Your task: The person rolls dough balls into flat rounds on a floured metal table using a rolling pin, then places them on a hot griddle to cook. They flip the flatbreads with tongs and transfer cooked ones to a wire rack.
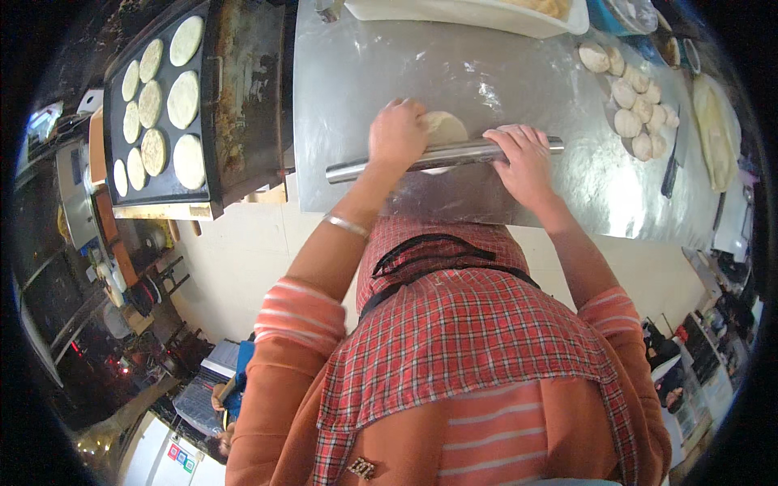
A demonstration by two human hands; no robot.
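A flat round of dough (445, 129) lies on the metal worktop under a steel rolling pin (454, 155), its far half showing beyond the pin. My left hand (397, 134) is at the dough's left edge, fingers curled in on it, while that wrist passes over the pin. How the fingertips grip is partly hidden. Near the pin's right end, my right hand (523, 158) rests on top with its fingers bent over the bar. Several pale dough balls (628, 123) sit grouped on the right of the worktop.
Left of the worktop, a black griddle (168, 146) carries several flat breads (183, 99). A white tub (478, 16) stands along the far edge. On the right are a dark-handled knife (671, 172) and a pale bag or cloth (713, 134).
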